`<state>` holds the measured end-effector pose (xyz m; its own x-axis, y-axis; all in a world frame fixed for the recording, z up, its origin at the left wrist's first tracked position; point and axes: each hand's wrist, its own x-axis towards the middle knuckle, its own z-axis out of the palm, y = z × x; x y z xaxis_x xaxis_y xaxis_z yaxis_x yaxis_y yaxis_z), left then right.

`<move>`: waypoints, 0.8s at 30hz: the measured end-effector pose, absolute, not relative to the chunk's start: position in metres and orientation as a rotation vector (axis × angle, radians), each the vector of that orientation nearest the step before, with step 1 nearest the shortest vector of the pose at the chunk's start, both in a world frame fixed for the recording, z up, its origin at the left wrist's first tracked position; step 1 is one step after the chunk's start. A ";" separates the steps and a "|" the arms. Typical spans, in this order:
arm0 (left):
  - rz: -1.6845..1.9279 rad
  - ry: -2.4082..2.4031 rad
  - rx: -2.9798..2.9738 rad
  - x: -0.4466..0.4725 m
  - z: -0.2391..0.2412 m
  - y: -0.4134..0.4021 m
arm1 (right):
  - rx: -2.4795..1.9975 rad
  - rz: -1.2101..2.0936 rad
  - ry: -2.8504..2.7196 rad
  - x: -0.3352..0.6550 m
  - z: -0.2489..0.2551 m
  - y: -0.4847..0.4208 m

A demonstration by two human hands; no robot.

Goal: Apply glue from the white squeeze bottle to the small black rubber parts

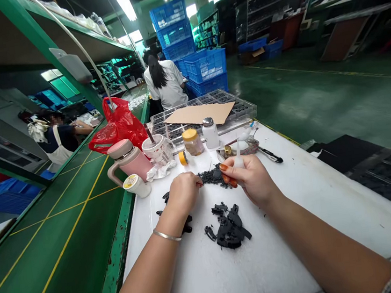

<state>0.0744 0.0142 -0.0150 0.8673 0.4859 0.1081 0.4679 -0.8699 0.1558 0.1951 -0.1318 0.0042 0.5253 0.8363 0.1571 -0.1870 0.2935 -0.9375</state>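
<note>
White table (294,210) first, then the near pile of black plastic parts (230,227) lying between the forearms. Right hand (252,177) grips a small white bottle (238,160), nozzle up. Left hand (184,192) is curled tight at the far heap of tiny black bits (213,176); what it pinches, I cannot tell. A knuckle's nudge could scatter that loose heap.

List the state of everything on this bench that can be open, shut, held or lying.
Left hand, fingers curled shut beside the small black bits.
Right hand, fingers closed on the small white bottle, upright.
Pink mug, lid on, upright.
Yellow-lidded jar, closed.
Silver-capped bottle, capped, upright.
Cardboard sheet, lying flat on the trays.
Black parts, loose in a heap.
</note>
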 end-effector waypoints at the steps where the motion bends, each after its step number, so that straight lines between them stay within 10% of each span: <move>1: 0.213 0.745 2.923 0.078 -0.019 0.014 | -1.060 0.767 -0.753 0.195 0.004 -0.131; 16: 0.368 0.737 2.716 0.070 -0.024 0.009 | -1.112 0.743 -0.804 0.190 0.005 -0.130; 24: 0.536 0.655 1.138 0.036 -0.002 -0.014 | -1.226 0.814 -0.960 0.174 0.009 -0.136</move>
